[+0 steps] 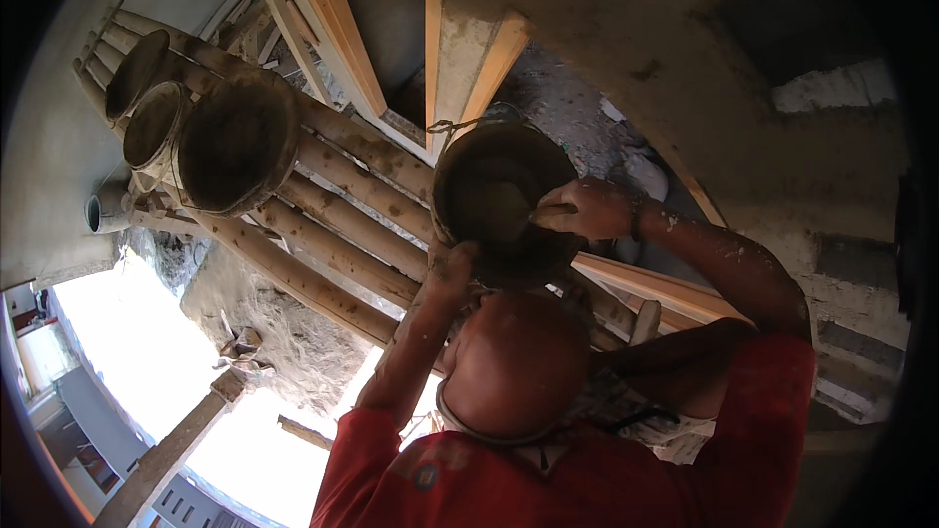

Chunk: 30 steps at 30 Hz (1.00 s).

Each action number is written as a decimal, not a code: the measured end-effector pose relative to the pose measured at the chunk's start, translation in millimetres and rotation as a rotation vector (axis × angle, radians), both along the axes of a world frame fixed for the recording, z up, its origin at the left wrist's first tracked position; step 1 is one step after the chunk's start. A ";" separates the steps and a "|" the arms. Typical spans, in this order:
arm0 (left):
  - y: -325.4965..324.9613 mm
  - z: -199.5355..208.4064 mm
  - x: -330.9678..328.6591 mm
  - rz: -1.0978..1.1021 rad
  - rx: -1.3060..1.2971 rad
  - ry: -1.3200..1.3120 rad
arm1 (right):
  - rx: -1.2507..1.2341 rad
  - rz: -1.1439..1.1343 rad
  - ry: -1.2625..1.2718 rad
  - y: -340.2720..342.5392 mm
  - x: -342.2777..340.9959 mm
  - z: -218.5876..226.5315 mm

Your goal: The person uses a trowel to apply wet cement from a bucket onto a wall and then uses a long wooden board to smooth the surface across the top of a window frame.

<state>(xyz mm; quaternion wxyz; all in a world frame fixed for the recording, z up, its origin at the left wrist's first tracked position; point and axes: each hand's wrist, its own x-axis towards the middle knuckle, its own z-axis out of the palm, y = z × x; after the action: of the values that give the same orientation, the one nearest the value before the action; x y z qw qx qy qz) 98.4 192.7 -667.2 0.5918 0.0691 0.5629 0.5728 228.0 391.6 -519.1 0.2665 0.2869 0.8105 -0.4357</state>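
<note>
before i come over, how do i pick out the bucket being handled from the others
Find the platform of long round poles running from the upper left. Follow it right, past the cluster of round containers, to the dark bucket near the middle. Unlike those, it has hands at it: the left hand on its near-left rim, the right hand over its right side.

An indoor building site can be recognised. A platform is formed of rough round poles (pixel 337 254), on which several buckets (pixel 284 108) caked in grey are set. The walls (pixel 646 0) are left bare and grey (uneven masonry (pixel 851 342) is exposed at the right), raw timber frames (pixel 342 29) are seen near the wall, and the ground below is strewn with rubble (pixel 558 88).
</note>
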 end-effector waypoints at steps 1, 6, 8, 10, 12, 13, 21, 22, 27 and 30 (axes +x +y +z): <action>-1.0 3.9 0.0 0.025 0.029 0.053 | 0.154 0.100 -0.001 0.4 0.9 3.3; 9.7 25.7 9.7 0.111 0.065 -0.031 | 0.745 0.187 0.031 -20.5 19.8 -30.7; 12.6 19.1 13.4 -0.004 0.058 0.053 | 0.707 0.291 0.072 -33.5 30.5 -63.2; 6.2 3.3 10.7 -0.076 0.077 0.135 | 0.542 0.313 -0.007 -45.3 25.2 -52.6; -0.1 -20.6 9.3 -0.078 0.104 0.103 | 0.405 0.388 -0.063 -43.2 22.5 -32.0; -2.4 -31.9 9.5 -0.057 0.114 0.043 | 0.361 0.449 -0.080 -39.6 21.6 -17.2; 26.1 90.4 9.4 0.218 0.030 -0.125 | 0.589 0.180 0.062 25.4 7.5 67.3; 22.1 98.3 7.4 0.036 0.104 0.155 | 0.607 0.208 0.033 26.5 6.0 66.8; 29.9 217.3 23.5 0.212 0.007 0.027 | 0.492 0.255 0.093 -9.1 24.8 110.9; 15.8 276.9 26.8 0.201 0.061 0.106 | 0.208 0.259 -0.001 -25.9 18.6 197.6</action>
<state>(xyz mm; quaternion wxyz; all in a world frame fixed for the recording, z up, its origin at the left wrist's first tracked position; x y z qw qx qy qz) 125.1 208.5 -390.3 0.4986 0.0605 0.5797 0.6416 246.6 365.7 -321.6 0.2895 0.2063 0.8813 -0.3113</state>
